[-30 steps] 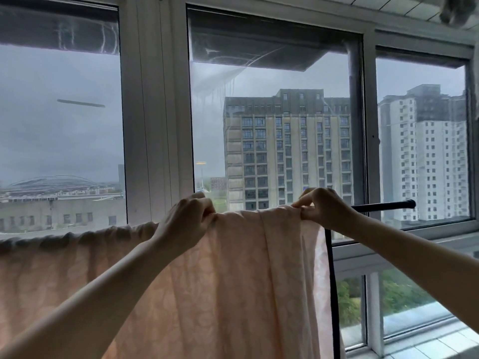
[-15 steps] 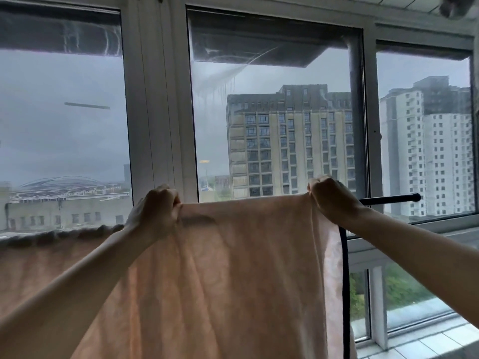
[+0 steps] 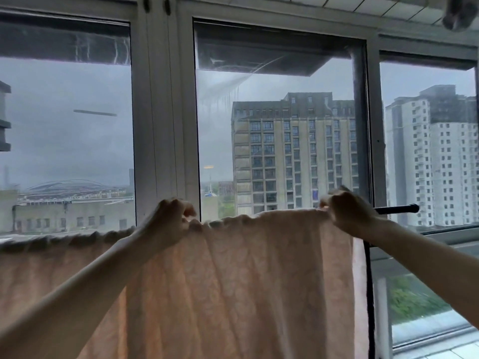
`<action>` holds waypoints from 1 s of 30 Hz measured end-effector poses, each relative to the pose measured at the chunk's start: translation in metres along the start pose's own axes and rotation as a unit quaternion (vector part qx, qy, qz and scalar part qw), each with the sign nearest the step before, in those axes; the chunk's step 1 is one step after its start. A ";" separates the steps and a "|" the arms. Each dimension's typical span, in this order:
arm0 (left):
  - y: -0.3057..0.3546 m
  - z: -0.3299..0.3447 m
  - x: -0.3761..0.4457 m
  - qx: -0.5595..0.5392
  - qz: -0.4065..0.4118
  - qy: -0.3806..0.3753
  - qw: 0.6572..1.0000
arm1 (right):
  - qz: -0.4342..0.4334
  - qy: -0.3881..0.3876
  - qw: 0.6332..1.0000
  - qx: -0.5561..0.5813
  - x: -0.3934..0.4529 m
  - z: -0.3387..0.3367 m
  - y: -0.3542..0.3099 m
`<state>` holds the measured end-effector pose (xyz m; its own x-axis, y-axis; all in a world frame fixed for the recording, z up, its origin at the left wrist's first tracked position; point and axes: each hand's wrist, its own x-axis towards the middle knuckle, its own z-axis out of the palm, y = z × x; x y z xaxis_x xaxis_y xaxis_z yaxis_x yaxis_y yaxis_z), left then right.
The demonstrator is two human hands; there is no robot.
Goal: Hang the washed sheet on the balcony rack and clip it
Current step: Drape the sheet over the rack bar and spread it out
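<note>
Along the top fold of the sheet (image 3: 233, 281), both hands are gripping cloth. The left hand (image 3: 168, 218) is holding its fingers (image 3: 178, 204) curled down over the gathered edge, bunching it into small ripples where it crosses the rail. The right hand (image 3: 347, 213) is pinching the cloth at the far right end of the fold, its fingertips closed on the corner, just beside the point where the bare black rack bar (image 3: 396, 209) is emerging. The two hands are working well apart, and the stretch of edge between them is lying nearly flat, which suggests the grip is meant to draw the cloth taut and spread it along the rail.

The sheet, pale peach with a faint raised pattern, is hanging over the rack and dropping out of view at the bottom of the frame. To the left of the left hand its edge is sitting crumpled and lower. A dark upright of the rack (image 3: 369, 294) is showing just beside the sheet's right side.

Behind the rack, the window frame (image 3: 166, 125) is closing off the balcony, with grey sky and tall buildings (image 3: 293, 151) beyond the glass.

No clips are appearing anywhere in view, so the clipping step is judged outstanding. The bunched left portion is likely needing further spreading first.
</note>
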<state>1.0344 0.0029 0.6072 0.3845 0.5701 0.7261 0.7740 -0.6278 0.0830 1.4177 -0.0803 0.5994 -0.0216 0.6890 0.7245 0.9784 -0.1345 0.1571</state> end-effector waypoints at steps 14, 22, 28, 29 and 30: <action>0.044 0.036 0.013 -0.058 0.097 0.020 0.993 | -0.013 -0.027 0.991 0.132 0.004 0.013 -0.009; 0.059 0.047 0.013 0.005 0.116 0.020 0.993 | -0.011 -0.033 0.979 0.201 -0.002 0.011 -0.006; 0.077 0.062 0.020 -0.088 0.123 0.009 0.988 | 0.008 0.008 0.966 0.257 -0.008 0.013 -0.005; 0.080 0.063 0.021 -0.106 0.119 0.018 0.987 | 0.013 0.004 0.962 0.273 -0.008 0.012 -0.004; 0.082 0.063 0.022 -0.125 0.114 0.031 0.985 | 0.017 -0.002 0.957 0.289 -0.007 0.012 -0.003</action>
<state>1.1379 -0.0025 0.5869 0.4963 0.3714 0.7847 0.5198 -0.8511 0.0740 1.4179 -0.0758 0.5857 0.0127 0.6935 0.7203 0.9285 0.2591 -0.2659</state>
